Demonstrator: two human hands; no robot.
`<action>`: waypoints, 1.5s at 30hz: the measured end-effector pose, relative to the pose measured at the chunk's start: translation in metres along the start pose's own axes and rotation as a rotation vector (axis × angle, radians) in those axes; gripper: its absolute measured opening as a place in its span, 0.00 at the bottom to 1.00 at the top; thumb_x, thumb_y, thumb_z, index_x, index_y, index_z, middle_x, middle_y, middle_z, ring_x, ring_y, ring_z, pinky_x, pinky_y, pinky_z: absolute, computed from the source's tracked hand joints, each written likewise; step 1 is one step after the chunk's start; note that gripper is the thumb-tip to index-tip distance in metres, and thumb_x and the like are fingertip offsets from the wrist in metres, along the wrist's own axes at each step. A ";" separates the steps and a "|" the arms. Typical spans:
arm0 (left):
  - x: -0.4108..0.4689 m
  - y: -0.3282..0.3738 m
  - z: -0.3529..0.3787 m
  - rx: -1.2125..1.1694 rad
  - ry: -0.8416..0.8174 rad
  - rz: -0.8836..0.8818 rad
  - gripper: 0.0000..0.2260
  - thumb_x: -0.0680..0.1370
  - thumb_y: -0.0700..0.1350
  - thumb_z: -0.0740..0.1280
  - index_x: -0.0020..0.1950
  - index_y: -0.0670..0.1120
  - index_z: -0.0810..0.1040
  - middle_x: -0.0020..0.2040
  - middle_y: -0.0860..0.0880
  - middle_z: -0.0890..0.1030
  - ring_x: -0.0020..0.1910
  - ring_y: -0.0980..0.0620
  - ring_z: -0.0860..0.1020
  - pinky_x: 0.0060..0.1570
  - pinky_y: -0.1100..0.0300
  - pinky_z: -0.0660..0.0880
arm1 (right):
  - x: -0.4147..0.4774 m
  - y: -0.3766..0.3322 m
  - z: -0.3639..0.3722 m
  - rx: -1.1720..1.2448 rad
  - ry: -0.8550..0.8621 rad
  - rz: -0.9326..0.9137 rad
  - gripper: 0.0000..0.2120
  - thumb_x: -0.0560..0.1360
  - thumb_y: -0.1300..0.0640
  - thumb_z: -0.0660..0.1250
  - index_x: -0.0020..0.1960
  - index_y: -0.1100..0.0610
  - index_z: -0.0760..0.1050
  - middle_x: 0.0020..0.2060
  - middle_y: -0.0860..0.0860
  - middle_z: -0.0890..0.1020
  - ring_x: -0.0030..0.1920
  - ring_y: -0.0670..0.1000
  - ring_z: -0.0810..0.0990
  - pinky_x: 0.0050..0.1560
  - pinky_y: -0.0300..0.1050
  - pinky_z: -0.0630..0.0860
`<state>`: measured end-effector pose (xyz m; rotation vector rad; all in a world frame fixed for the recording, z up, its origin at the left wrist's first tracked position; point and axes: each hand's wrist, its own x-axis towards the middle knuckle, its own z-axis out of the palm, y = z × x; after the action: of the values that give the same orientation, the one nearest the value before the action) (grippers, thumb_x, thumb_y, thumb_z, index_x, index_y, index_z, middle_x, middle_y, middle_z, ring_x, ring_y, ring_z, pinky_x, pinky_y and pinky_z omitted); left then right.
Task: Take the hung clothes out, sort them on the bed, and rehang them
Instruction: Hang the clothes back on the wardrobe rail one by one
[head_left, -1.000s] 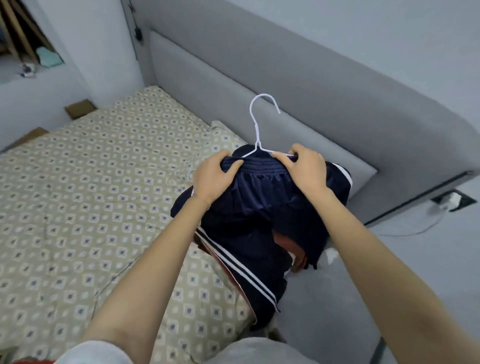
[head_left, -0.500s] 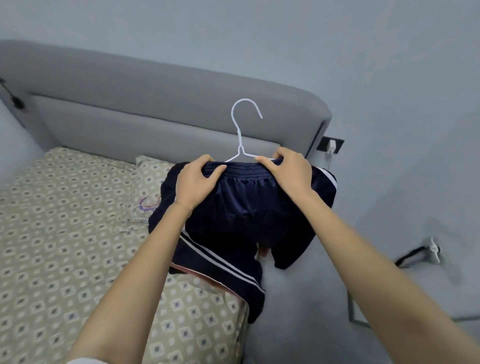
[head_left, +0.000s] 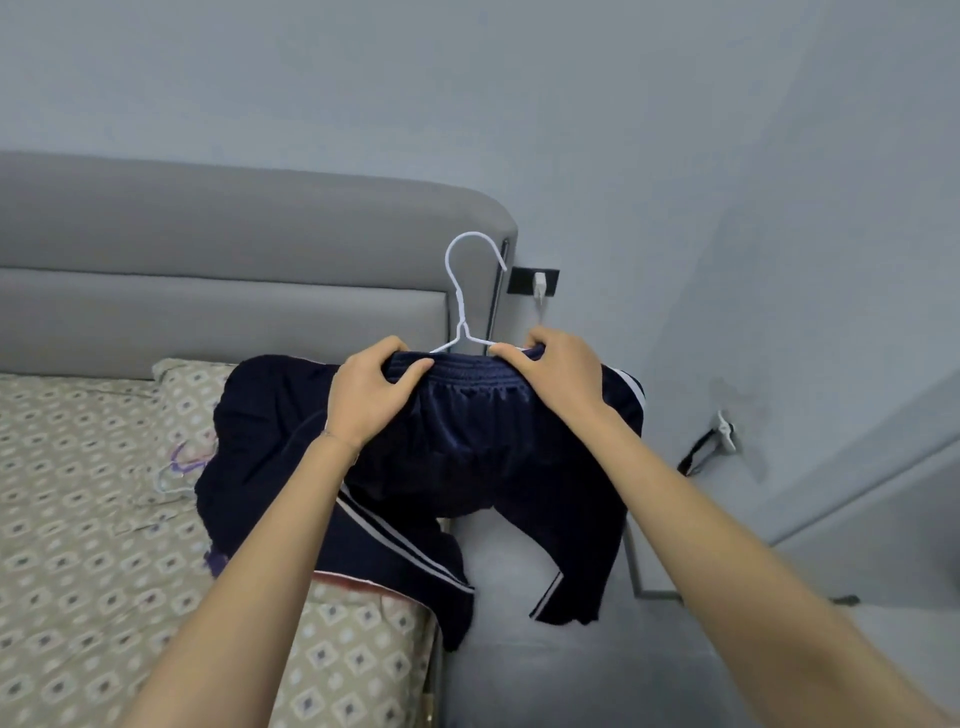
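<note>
Left hand (head_left: 371, 395): fingers curled over the waistband of the navy shorts (head_left: 467, 447), gripping it near the hanger's left shoulder.
Right hand (head_left: 558, 379): gripping the same waistband at the hanger's right shoulder.
Change: a second ago the shorts hung over the pillow corner. Now they are held clear, one leg dangling past the bed's side over the floor (head_left: 545, 675), and the view has turned from the mattress toward the wall.
Meaning: this pair looks hung and probably on its way to the rail, which is out of view.
Bed (head_left: 78, 519): its right edge runs just under the left leg of the shorts, with a reddish garment edge showing beneath.
Loose hangers (head_left: 179, 462): on the mattress beside the pillow (head_left: 187, 384), left of the shorts.
White hanger (head_left: 460, 306): hook upright and free, above the waistband.
Headboard (head_left: 208, 249): its corner stands just behind the hook.
Socket (head_left: 535, 283): on the wall beside that corner, a plug in it.
Open room: bare floor to the right, apart from a cable by the wall.
</note>
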<state>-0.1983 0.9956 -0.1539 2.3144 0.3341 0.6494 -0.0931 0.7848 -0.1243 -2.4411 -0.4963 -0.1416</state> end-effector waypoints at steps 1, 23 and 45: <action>-0.001 0.010 0.008 0.000 -0.020 0.009 0.15 0.77 0.55 0.70 0.36 0.51 0.71 0.32 0.55 0.76 0.34 0.56 0.75 0.35 0.56 0.69 | -0.005 0.011 -0.008 0.000 0.010 0.022 0.26 0.71 0.31 0.66 0.37 0.55 0.72 0.35 0.47 0.80 0.38 0.51 0.77 0.36 0.46 0.73; -0.092 0.277 0.306 -0.175 -0.615 0.460 0.12 0.76 0.57 0.69 0.43 0.50 0.74 0.41 0.55 0.77 0.44 0.52 0.75 0.46 0.54 0.72 | -0.216 0.323 -0.236 0.020 0.437 0.497 0.26 0.71 0.35 0.69 0.33 0.57 0.68 0.26 0.52 0.75 0.31 0.55 0.73 0.34 0.49 0.68; -0.115 0.575 0.545 -0.553 -1.261 0.725 0.17 0.83 0.49 0.62 0.34 0.52 0.72 0.35 0.58 0.71 0.37 0.57 0.69 0.43 0.57 0.66 | -0.292 0.546 -0.451 -0.367 0.835 0.726 0.18 0.73 0.40 0.68 0.36 0.53 0.74 0.34 0.46 0.77 0.38 0.49 0.75 0.42 0.50 0.72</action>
<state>0.0297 0.2279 -0.1415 1.8040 -1.1346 -0.4500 -0.1439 0.0205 -0.1413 -2.4444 0.8261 -0.9361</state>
